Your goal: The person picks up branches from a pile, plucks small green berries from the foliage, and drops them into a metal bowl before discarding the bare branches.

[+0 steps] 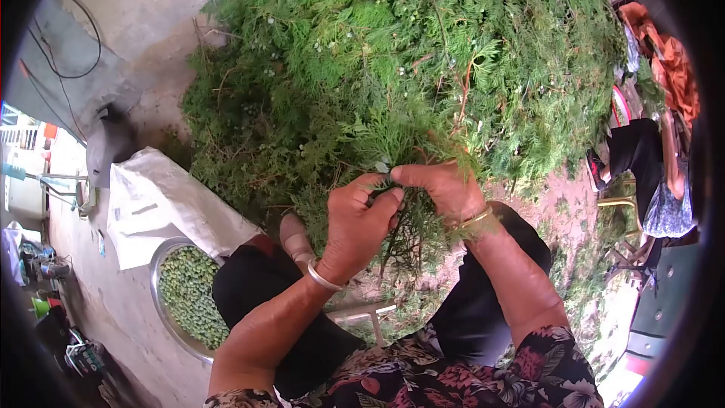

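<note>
My left hand (361, 215) is closed, its thumb and fingers drawn together beside a green evergreen sprig (408, 238); whatever is inside the fingers is hidden. My right hand (447, 190) is closed round the leafy sprig, its thumb tip almost meeting the left fingertips. Small pale green seed cones (383, 167) show close to the left index finger. The sprig's foliage spreads above the hands and hangs below them. Just beyond lies a large heap of evergreen branches (362, 53) dotted with more pale cones.
A metal basin (156, 287) full of small green cones stands on the floor at left, next to a white sack (162, 204). A low stool frame (362, 311) shows between the legs. At right sits another person (634, 147), near an orange cloth (664, 60).
</note>
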Demonstrator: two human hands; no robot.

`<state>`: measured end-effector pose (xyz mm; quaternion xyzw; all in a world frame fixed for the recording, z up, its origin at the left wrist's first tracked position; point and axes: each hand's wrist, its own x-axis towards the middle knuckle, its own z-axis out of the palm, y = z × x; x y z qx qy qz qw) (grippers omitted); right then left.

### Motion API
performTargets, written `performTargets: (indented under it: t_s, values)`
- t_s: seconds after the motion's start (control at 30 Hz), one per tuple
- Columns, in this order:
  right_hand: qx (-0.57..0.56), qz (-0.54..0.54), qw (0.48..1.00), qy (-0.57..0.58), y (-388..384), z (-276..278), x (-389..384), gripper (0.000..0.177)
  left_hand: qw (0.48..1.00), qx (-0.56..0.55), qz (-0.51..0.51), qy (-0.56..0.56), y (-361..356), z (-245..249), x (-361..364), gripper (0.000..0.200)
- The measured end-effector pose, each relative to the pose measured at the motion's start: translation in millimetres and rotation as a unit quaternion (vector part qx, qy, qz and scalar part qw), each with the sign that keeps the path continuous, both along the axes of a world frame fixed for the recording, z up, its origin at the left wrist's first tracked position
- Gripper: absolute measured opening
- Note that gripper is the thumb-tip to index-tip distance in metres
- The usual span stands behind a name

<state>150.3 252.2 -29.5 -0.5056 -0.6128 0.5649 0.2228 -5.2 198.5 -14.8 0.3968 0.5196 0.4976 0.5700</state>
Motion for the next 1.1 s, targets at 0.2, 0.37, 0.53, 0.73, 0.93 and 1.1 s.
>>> performTargets:
  t_s: [0.2, 0.37, 0.53, 0.73, 0.93, 1.1]
  values:
    - [-0.089, -0.156, 0.962, 0.206, -2, 26, -11, 0.029, 0.994, -0.04, 0.047, -0.088, 6, 16, -14, 0.019]
    - [0.031, -0.043, 0.992, 0.119, 1, 9, 4, 0.037, 0.998, 0.027, 0.009, -0.055, 7, 14, -19, 0.02]
    - [0.003, 0.07, 0.996, 0.053, -4, 14, 7, 0.056, 0.997, 0.069, -0.029, 0.034, 10, 16, -22, 0.01]
    - [-0.122, -0.063, 0.984, 0.109, -7, 62, -5, 0.072, 0.996, 0.017, -0.088, -0.002, 7, 23, -28, 0.008]
    - [-0.191, -0.071, 0.945, 0.257, -2, 48, 1, 0.079, 0.963, -0.07, -0.077, -0.249, 5, 27, -26, 0.009]
    - [-0.214, -0.039, 0.939, 0.265, -2, 46, 7, 0.049, 0.928, -0.092, -0.12, -0.34, 5, 15, -28, 0.024]
